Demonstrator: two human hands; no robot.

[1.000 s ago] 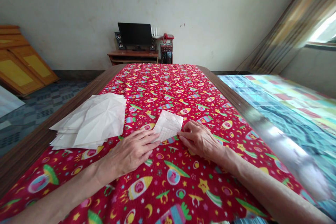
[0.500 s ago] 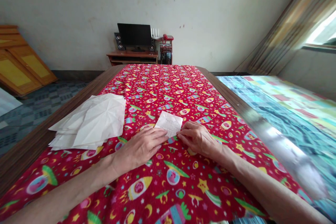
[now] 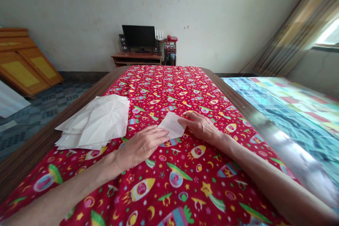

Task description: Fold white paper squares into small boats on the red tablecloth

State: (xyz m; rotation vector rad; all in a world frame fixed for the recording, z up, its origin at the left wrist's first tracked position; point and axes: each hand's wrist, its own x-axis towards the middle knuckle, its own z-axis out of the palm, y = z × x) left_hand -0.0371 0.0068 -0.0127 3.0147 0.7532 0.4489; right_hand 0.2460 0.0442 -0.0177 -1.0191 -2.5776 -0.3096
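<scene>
A small folded square of white paper point(image 3: 172, 123) lies on the red patterned cloth, with crease lines faintly visible. My left hand point(image 3: 145, 143) holds its left edge, the fingers close together and nearly straight; the thumb is hidden. At the paper's right corner is my right hand point(image 3: 201, 126), fingers bent and the thumb side touching the paper. Left of both hands sits a fanned stack of larger white paper sheets point(image 3: 106, 122); the top one bears creases spreading from a middle point.
The red cloth point(image 3: 169, 88) covers most of a long brown wooden table point(image 3: 238, 104). Beyond its far end stand a monitor point(image 3: 139, 36), speakers and a red telephone point(image 3: 171, 38). A bed point(image 3: 280, 113) is on the right, a wooden cabinet point(image 3: 29, 63) on the left.
My right hand has moved up along the paper's right side, from its lower corner to its right corner. The paper has turned slightly; my left hand stays at its left edge.
</scene>
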